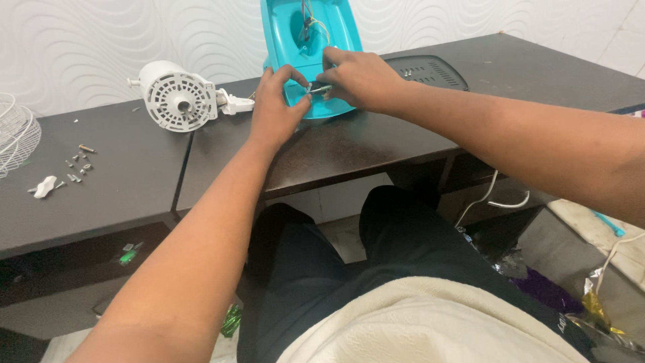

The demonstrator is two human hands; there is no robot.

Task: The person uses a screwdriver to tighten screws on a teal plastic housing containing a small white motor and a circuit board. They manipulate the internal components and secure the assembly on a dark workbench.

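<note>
Both hands meet over the lower edge of a turquoise plastic housing (316,40) that stands open-side up at the back of the dark bench (376,144), leaning toward the patterned white wall (80,40). The left hand (275,107) has its thumb and forefinger pinched on a small dark part (318,87) at the housing's rim, and the right hand (359,77) grips the same part from the other side, fingers curled over it; what the part is cannot be made out, as the fingers cover most of it. Inside the housing a bundle of thin coloured wires (310,27) hangs down from an opening. Just left of the housing lies a white motor casing (176,95) with a slotted round face, joined to a white bracket (234,103) that points toward the left hand. Behind the right hand a dark grey vented panel (430,70) lies flat on the bench. Well apart at the left of the bench are a scatter of small screws (77,165) and a white plastic knob (45,186), and a white wire grille (15,134) shows at the frame's left edge. The person sits with dark trousers (376,269) and a cream cloth (423,323) over the lap; a white cable (490,198) hangs below the bench.
</note>
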